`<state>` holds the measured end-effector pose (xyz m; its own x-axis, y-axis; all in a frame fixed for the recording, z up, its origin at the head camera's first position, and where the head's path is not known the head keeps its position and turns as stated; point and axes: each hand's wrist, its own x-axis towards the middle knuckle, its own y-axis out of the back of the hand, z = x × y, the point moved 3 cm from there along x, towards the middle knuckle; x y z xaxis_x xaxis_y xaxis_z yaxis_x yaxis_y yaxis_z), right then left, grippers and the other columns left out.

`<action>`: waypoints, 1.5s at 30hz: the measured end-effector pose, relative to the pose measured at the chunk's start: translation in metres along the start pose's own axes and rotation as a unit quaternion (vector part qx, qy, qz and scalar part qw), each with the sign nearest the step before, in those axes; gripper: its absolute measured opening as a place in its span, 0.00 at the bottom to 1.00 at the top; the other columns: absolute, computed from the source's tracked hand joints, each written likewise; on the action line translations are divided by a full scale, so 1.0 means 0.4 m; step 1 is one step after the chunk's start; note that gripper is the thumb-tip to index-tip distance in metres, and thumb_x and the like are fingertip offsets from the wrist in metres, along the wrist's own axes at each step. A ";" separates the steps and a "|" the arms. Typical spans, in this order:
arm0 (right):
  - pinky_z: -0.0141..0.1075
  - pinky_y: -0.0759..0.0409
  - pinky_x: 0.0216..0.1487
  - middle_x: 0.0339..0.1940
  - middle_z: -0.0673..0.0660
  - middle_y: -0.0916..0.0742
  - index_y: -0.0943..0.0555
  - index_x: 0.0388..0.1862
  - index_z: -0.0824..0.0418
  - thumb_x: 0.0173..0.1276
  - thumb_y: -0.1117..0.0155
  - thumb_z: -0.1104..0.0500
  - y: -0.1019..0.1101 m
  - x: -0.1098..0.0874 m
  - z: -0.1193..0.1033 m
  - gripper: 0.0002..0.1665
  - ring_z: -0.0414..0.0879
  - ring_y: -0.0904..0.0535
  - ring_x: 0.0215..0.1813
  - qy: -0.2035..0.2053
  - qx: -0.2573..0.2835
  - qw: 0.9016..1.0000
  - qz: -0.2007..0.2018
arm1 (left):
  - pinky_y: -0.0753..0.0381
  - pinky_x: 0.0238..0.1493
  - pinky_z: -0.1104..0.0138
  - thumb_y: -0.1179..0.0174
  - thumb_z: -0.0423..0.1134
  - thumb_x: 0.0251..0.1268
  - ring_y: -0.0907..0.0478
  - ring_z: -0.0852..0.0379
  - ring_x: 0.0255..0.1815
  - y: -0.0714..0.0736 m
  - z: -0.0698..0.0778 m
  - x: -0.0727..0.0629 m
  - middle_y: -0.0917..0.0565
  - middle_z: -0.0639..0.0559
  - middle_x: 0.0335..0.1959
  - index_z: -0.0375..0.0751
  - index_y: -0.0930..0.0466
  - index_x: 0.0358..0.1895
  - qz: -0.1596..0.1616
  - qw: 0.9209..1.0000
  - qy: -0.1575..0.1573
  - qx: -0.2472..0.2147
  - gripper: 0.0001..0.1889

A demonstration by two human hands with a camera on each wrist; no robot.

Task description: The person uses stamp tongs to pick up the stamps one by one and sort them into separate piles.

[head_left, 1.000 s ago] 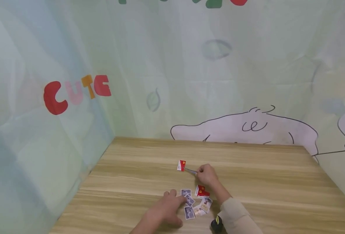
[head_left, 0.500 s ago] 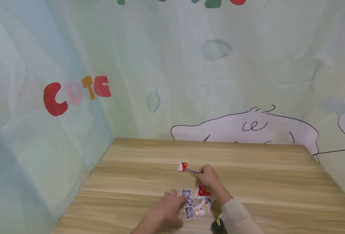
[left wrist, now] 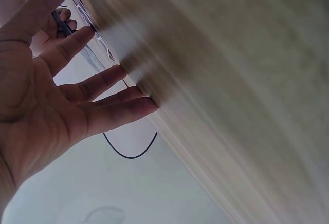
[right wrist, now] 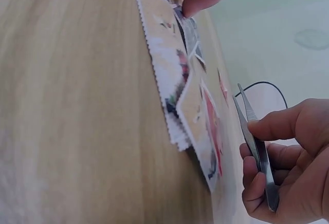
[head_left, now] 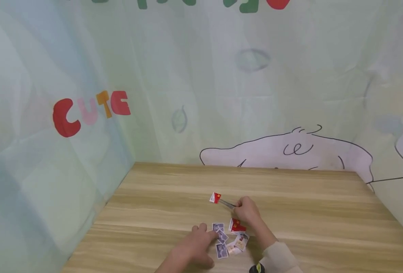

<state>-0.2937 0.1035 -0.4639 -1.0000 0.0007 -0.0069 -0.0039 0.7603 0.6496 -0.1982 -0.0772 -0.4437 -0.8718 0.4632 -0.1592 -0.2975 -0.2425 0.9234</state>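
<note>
Pale green cartoon-printed backdrop (head_left: 191, 76) stands behind a brown wood-grain counter (head_left: 147, 201). With fingers spread, the left hand (head_left: 196, 246) touches small purple-grey, white-edged paper stamps (head_left: 221, 251). The right hand (head_left: 247, 210) pinches slim silver metal tweezers (head_left: 227, 204) — their tips slightly parted — just beside a small red-and-white paper stamp (head_left: 215, 198) on the counter, beyond the purple-grey ones.

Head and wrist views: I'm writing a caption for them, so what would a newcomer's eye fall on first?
Probably the bold red, pink and orange CUTE lettering on the backdrop at left. Then the lone red-and-white stamp beyond the others, with metal tweezers in the right hand pointing toward it. Nearer, the left hand touches grey-purple stamps.
</note>
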 end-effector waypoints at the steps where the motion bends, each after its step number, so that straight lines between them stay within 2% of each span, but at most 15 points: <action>1: 0.36 0.30 0.23 0.22 0.54 0.22 0.22 0.23 0.66 0.51 0.38 0.68 0.004 -0.003 0.001 0.01 0.47 0.29 0.25 -0.002 0.002 1.000 0.001 | 0.24 0.40 0.55 0.27 0.42 0.26 0.32 0.51 0.44 -0.001 0.001 0.000 0.28 0.47 0.46 0.52 0.24 0.56 0.000 1.000 0.001 -0.002 0.39; 8: 0.35 0.28 0.23 0.21 0.54 0.21 0.21 0.25 0.68 0.50 0.38 0.69 0.023 -0.010 0.003 0.02 0.46 0.28 0.24 0.017 0.018 1.000 0.003 | 0.24 0.38 0.58 0.26 0.43 0.27 0.33 0.53 0.41 -0.001 0.000 0.005 0.28 0.48 0.45 0.51 0.24 0.56 0.013 1.000 -0.012 0.009 0.39; 14: 0.36 0.27 0.26 0.22 0.54 0.22 0.21 0.26 0.68 0.52 0.38 0.70 0.031 -0.024 0.007 0.02 0.47 0.28 0.26 0.017 0.030 0.999 -0.001 | 0.24 0.37 0.58 0.26 0.43 0.26 0.33 0.53 0.41 0.001 0.002 0.002 0.29 0.49 0.44 0.51 0.24 0.56 0.017 1.000 -0.011 0.004 0.39; 22: 0.37 0.25 0.29 0.24 0.55 0.22 0.22 0.28 0.67 0.52 0.38 0.72 0.041 -0.057 0.006 0.04 0.48 0.27 0.29 0.011 0.058 0.998 -0.026 | 0.24 0.38 0.58 0.26 0.43 0.26 0.33 0.53 0.41 -0.001 0.000 0.006 0.29 0.49 0.44 0.51 0.24 0.57 0.022 1.000 -0.014 0.009 0.40; 27: 0.37 0.25 0.30 0.24 0.54 0.22 0.21 0.27 0.67 0.50 0.37 0.72 0.048 -0.075 0.004 0.04 0.48 0.27 0.29 0.016 0.054 0.998 -0.042 | 0.24 0.39 0.57 0.26 0.43 0.26 0.33 0.52 0.42 -0.002 -0.001 0.008 0.28 0.48 0.45 0.50 0.26 0.58 0.020 1.000 -0.014 0.007 0.42; 36: 0.38 0.25 0.31 0.23 0.53 0.22 0.21 0.26 0.67 0.48 0.36 0.72 0.059 -0.107 0.017 0.05 0.47 0.27 0.28 0.034 0.028 0.998 -0.042 | 0.24 0.41 0.56 0.26 0.44 0.26 0.33 0.52 0.43 -0.004 0.000 0.009 0.28 0.47 0.46 0.49 0.26 0.59 0.016 1.000 -0.010 0.002 0.42; 45: 0.38 0.27 0.31 0.21 0.52 0.22 0.21 0.24 0.65 0.46 0.36 0.71 0.070 -0.143 0.012 0.05 0.46 0.28 0.27 0.054 0.028 0.996 -0.071 | 0.24 0.39 0.56 0.26 0.43 0.26 0.33 0.52 0.42 -0.010 -0.003 0.003 0.29 0.48 0.45 0.49 0.26 0.58 0.015 1.000 -0.003 -0.005 0.42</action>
<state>-0.2365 0.1280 -0.4490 -0.9841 -0.1770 -0.0132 -0.1489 0.7823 0.6048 -0.1986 -0.0766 -0.4481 -0.8779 0.4611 -0.1289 -0.2752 -0.2657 0.9240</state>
